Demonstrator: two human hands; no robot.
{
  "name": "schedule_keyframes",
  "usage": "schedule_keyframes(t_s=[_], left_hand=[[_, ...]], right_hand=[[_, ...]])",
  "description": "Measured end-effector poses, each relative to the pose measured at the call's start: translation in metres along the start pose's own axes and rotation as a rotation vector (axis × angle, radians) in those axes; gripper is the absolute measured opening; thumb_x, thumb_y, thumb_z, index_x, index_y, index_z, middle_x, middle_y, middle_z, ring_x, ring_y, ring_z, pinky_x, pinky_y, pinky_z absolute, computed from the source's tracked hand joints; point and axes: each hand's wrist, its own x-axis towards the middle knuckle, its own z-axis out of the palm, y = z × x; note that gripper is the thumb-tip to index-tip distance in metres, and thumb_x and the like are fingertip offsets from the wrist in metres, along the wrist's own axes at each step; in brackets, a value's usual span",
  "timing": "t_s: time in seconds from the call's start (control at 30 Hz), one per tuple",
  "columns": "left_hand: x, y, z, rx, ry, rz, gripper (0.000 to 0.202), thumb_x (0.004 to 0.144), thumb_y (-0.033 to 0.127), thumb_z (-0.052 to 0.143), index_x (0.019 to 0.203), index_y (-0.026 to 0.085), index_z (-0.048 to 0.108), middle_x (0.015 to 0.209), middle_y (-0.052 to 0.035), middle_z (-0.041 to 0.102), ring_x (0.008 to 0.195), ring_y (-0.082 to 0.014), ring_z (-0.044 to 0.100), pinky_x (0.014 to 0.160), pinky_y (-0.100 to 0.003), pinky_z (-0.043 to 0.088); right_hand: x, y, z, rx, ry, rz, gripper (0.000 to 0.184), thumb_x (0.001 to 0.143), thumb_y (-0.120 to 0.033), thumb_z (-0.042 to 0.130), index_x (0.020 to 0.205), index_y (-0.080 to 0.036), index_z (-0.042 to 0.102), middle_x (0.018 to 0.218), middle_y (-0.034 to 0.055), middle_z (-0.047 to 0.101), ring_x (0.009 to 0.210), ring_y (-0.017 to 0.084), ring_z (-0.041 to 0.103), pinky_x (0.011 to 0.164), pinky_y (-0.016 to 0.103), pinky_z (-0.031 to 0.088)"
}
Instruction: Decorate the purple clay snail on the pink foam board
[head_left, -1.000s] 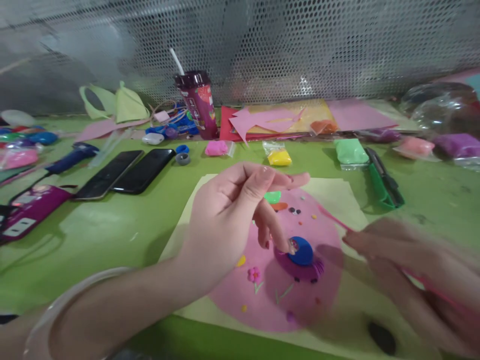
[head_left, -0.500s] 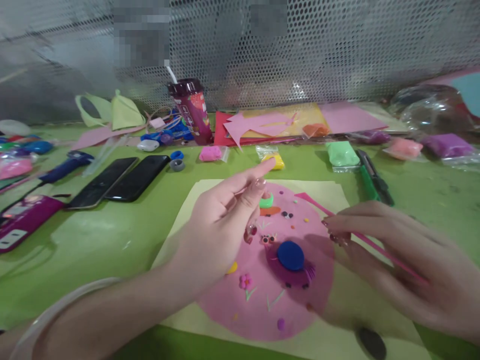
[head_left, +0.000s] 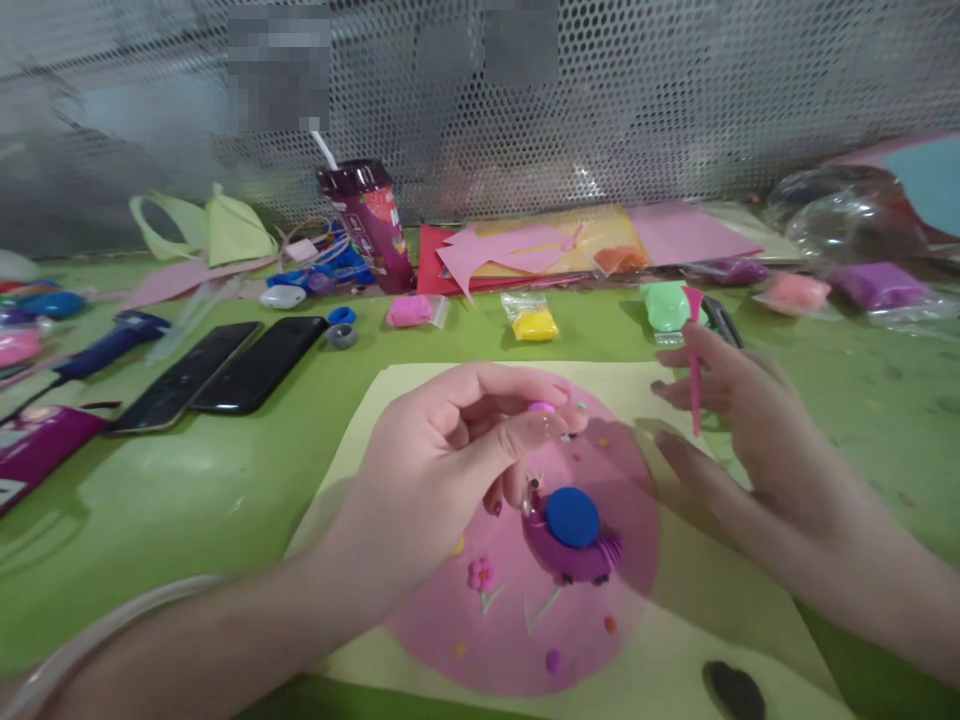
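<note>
My left hand (head_left: 450, 460) is over the left part of a pink paper circle (head_left: 517, 650), pinching a small piece of bright pink clay (head_left: 541, 407) between thumb and fingertips. My right hand (head_left: 750, 440) is raised at the circle's right, its fingers partly spread, with a thin pink plastic modelling tool (head_left: 694, 375) held upright between them. Below the hands lies a purple clay snail-like figure (head_left: 559, 555) with a round blue piece (head_left: 572, 517) on it. A pink clay flower (head_left: 481, 574) sits near my left wrist. My left hand hides the circle's upper left.
The circle lies on a pale yellow sheet (head_left: 360, 440) on the green table. Behind stand bagged yellow clay (head_left: 535, 323), green clay (head_left: 666, 306) and a purple drink cup (head_left: 369, 225). Two phones (head_left: 262, 365) lie left. A dark flat piece (head_left: 733, 690) rests at the front right.
My left index finger has curled from pointing to a pinch on the pink clay. My right hand has lifted away from the circle, and the pink tool has turned from slanting to upright.
</note>
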Motion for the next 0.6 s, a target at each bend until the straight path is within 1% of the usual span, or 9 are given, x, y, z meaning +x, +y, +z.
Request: schedule_keyframes(t_s=[0.03, 0.07, 0.13, 0.2, 0.3, 0.37, 0.43, 0.5, 0.6], left_hand=[[0.000, 0.000, 0.000, -0.023, 0.004, -0.014, 0.004, 0.080, 0.020, 0.066, 0.077, 0.020, 0.064, 0.070, 0.0037, 0.069, 0.040, -0.0030, 0.050, 0.038, -0.012, 0.042], [0.001, 0.000, 0.000, -0.040, 0.007, -0.023, 0.007, 0.079, 0.020, 0.068, 0.074, 0.020, 0.063, 0.068, 0.0041, 0.068, 0.040, -0.0028, 0.049, 0.039, -0.011, 0.042], [0.001, 0.000, -0.001, -0.056, -0.008, -0.038, 0.010, 0.079, 0.021, 0.068, 0.071, 0.019, 0.062, 0.064, 0.0042, 0.067, 0.041, -0.0030, 0.049, 0.040, -0.011, 0.042], [0.002, -0.002, -0.003, -0.054, -0.052, -0.052, 0.014, 0.082, 0.024, 0.064, 0.071, 0.018, 0.062, 0.065, 0.0027, 0.068, 0.041, -0.0033, 0.047, 0.040, -0.013, 0.041], [0.002, -0.004, -0.004, -0.028, -0.083, -0.065, 0.020, 0.087, 0.031, 0.059, 0.071, 0.018, 0.061, 0.072, 0.0002, 0.071, 0.040, -0.0037, 0.046, 0.039, -0.015, 0.038], [0.002, -0.005, -0.004, -0.010, -0.076, -0.068, 0.023, 0.087, 0.033, 0.058, 0.071, 0.018, 0.060, 0.073, -0.0002, 0.071, 0.040, -0.0034, 0.045, 0.039, -0.015, 0.036], [0.001, -0.004, -0.003, -0.010, -0.079, -0.076, 0.024, 0.087, 0.035, 0.058, 0.070, 0.017, 0.059, 0.073, 0.0000, 0.070, 0.040, -0.0033, 0.045, 0.039, -0.015, 0.035], [0.001, -0.003, -0.002, -0.013, -0.091, -0.091, 0.024, 0.087, 0.034, 0.057, 0.070, 0.017, 0.058, 0.073, 0.0000, 0.069, 0.040, -0.0034, 0.044, 0.039, -0.016, 0.036], [0.001, -0.002, -0.001, -0.025, -0.078, -0.097, 0.024, 0.088, 0.033, 0.057, 0.070, 0.016, 0.058, 0.074, 0.0000, 0.067, 0.040, -0.0030, 0.044, 0.040, -0.016, 0.036]], right_hand=[[0.001, 0.002, 0.000, -0.001, 0.009, 0.036, 0.062, 0.090, -0.039, 0.043, 0.146, -0.023, 0.023, 0.124, 0.0135, 0.049, 0.103, 0.027, 0.057, 0.067, 0.034, 0.057], [0.001, 0.004, 0.000, 0.002, 0.009, 0.065, 0.060, 0.090, -0.039, 0.043, 0.145, -0.024, 0.025, 0.126, 0.0121, 0.050, 0.106, 0.027, 0.056, 0.068, 0.033, 0.057], [0.004, 0.007, -0.002, 0.003, -0.003, 0.097, 0.051, 0.091, -0.037, 0.042, 0.140, -0.027, 0.035, 0.124, 0.0088, 0.055, 0.109, 0.027, 0.056, 0.073, 0.035, 0.056], [0.007, 0.010, -0.004, -0.021, -0.033, 0.077, 0.042, 0.090, -0.035, 0.042, 0.131, -0.028, 0.047, 0.118, 0.0069, 0.060, 0.108, 0.029, 0.056, 0.076, 0.041, 0.053], [0.008, 0.012, -0.005, -0.132, -0.033, -0.057, 0.032, 0.086, -0.030, 0.044, 0.113, -0.026, 0.059, 0.104, 0.0058, 0.066, 0.099, 0.031, 0.056, 0.077, 0.050, 0.044], [0.007, 0.013, -0.003, -0.213, -0.041, -0.148, 0.025, 0.083, -0.024, 0.045, 0.100, -0.024, 0.063, 0.089, 0.0045, 0.068, 0.088, 0.029, 0.055, 0.076, 0.050, 0.039], [0.006, 0.012, -0.001, -0.249, -0.054, -0.203, 0.023, 0.081, -0.017, 0.045, 0.091, -0.022, 0.064, 0.081, 0.0034, 0.068, 0.079, 0.025, 0.055, 0.074, 0.047, 0.037], [0.006, 0.011, 0.001, -0.236, -0.035, -0.231, 0.025, 0.081, -0.012, 0.043, 0.091, -0.022, 0.063, 0.080, 0.0033, 0.068, 0.077, 0.023, 0.055, 0.072, 0.044, 0.038], [0.008, 0.011, 0.003, -0.167, -0.007, -0.303, 0.029, 0.084, -0.006, 0.041, 0.099, -0.021, 0.061, 0.086, 0.0032, 0.068, 0.080, 0.020, 0.056, 0.073, 0.040, 0.040]])
